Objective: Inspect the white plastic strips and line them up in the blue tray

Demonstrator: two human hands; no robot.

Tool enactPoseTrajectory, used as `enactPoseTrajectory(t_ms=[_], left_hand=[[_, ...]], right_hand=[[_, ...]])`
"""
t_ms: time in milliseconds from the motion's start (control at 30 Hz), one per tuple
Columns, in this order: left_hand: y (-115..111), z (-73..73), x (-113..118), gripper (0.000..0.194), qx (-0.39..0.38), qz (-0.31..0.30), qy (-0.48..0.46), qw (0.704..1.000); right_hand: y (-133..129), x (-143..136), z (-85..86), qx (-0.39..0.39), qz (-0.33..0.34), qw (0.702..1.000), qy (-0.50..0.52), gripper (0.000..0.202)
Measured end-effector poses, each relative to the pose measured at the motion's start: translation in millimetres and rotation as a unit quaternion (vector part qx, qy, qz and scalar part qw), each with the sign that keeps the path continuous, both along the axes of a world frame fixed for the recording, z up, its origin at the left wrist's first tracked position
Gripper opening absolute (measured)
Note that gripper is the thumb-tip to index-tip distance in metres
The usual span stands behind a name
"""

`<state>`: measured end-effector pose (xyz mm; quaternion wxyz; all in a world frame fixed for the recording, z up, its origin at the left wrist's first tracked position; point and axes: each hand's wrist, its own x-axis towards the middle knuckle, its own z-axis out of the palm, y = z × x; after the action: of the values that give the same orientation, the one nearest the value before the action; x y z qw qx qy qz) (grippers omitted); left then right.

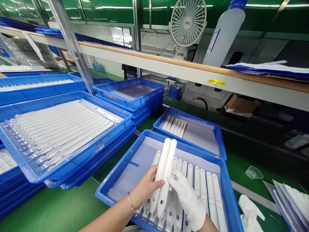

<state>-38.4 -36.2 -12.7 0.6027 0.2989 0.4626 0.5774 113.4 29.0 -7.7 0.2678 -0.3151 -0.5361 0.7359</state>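
Two long white plastic casings (164,161), rounded at the ends and with a hole near the lower end, are held side by side above a blue tray (116,180). My bare left hand (148,183), with a bracelet at the wrist, wraps round them, thumb across the front. On the right, my white-gloved right hand (187,196) has its fingertips closed at the edge of the right-hand casing. Beneath both hands, a row of similar white casings (210,190) lies in the tray, some with dark holes and lettering at the near end. My hands hide part of that row.
Behind it, another blue tray (200,135) holds several small white pieces (174,125). Stacked blue trays (103,141) with white parts stand left. A shelf (145,59) crosses above, bearing a fan (188,22) and bottle (224,35). A clear cup (254,173) and white glove (249,212) lie right.
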Motion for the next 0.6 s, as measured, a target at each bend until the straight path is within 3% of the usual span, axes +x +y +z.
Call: enactPoseTrajectory(t_ms=[100, 167, 300, 433, 600], left_hand=[[4.5, -0.4, -14.9, 0.051, 0.006, 0.023, 0.082, 0.996], [8.1, -0.2, -33.7, 0.049, -0.002, 0.034, 0.184, 0.982], [11.0, -2.3, -73.3, 0.044, -0.081, 0.016, 0.426, 0.901], [5.4, -14.5, -91.0, 0.037, -0.115, 0.006, 0.472, 0.874], [0.0, -32.7, -86.3, 0.037, -0.148, -0.011, 0.456, 0.878]], right_hand=[[4.4, -1.0, -7.4, 0.044, -0.017, 0.995, -0.083, 0.048], [8.2, -0.7, -11.2, 0.057, -0.034, 0.99, -0.126, 0.057], [12.5, 2.2, -13.7, 0.047, -0.026, 0.989, -0.138, 0.062], [11.2, 5.1, -12.8, 0.051, -0.029, 0.992, -0.112, 0.053], [9.7, 7.6, -8.1, 0.053, -0.027, 0.993, -0.101, 0.05]])
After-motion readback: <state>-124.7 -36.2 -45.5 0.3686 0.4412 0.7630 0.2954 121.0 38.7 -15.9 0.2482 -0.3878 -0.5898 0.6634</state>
